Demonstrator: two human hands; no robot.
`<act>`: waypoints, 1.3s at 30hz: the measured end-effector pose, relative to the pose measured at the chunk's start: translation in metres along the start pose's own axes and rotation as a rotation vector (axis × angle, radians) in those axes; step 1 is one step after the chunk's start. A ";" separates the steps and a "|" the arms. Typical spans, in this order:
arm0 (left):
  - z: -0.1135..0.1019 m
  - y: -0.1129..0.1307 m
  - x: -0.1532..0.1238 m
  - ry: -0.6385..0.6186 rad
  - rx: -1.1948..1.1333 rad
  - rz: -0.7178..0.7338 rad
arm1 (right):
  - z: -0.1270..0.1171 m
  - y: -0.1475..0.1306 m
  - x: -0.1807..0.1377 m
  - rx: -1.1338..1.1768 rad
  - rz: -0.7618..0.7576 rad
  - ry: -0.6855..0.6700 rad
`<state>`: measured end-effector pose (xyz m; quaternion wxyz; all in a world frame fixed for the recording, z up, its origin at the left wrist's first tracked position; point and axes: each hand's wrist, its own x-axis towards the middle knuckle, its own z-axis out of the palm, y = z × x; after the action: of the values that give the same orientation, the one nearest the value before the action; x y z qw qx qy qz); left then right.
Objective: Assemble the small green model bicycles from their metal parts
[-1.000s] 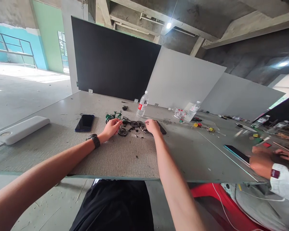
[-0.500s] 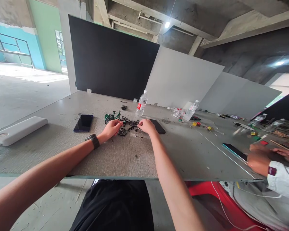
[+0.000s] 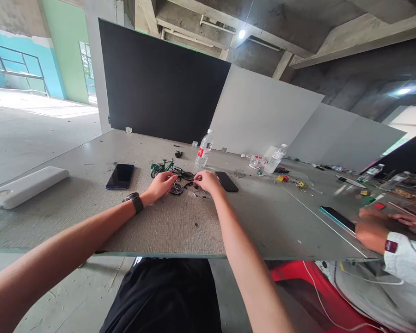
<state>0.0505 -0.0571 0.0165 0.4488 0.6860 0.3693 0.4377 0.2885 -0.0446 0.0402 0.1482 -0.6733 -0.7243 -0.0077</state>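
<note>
A small green model bicycle (image 3: 168,167) with black wheels stands on the grey table (image 3: 152,231), just beyond my hands. My left hand (image 3: 162,184), with a dark watch on its wrist, is pinched closed near a loose black wheel (image 3: 176,188); what its fingertips hold is too small to make out. Close to the model's right end, my right hand (image 3: 207,180) is also pinched closed, its fingertips over small dark parts, and I cannot tell what is in them. Several tiny parts (image 3: 199,195) lie just below that hand.
Phones lie at left (image 3: 120,176) and right (image 3: 226,181) of my hands. A white power bank (image 3: 27,186) is at far left, a water bottle (image 3: 204,150) behind. A co-worker's hands (image 3: 377,229) are at the right, beside another phone (image 3: 338,219). Black and grey panels border the back.
My right hand has shifted slightly left, closer to my left hand and the loose wheel. My left hand has stayed nearly still.
</note>
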 end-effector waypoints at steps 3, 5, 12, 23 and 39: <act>0.000 0.000 0.000 0.001 0.000 0.007 | 0.002 0.000 0.001 -0.008 -0.013 0.005; 0.000 -0.001 0.000 0.002 0.001 0.008 | 0.004 0.001 0.002 -0.011 -0.008 -0.008; 0.001 -0.001 0.001 0.003 -0.071 0.020 | 0.014 0.002 0.006 -0.065 0.017 -0.065; 0.001 0.000 0.002 0.078 -0.093 -0.015 | 0.017 -0.009 0.010 0.006 0.001 0.035; -0.001 0.000 0.004 0.144 -0.137 -0.038 | 0.017 -0.040 0.009 0.832 -0.244 -0.016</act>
<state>0.0512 -0.0530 0.0176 0.4754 0.6130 0.3829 0.5016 0.2458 -0.0362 0.0333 0.3992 -0.4656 -0.7412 0.2728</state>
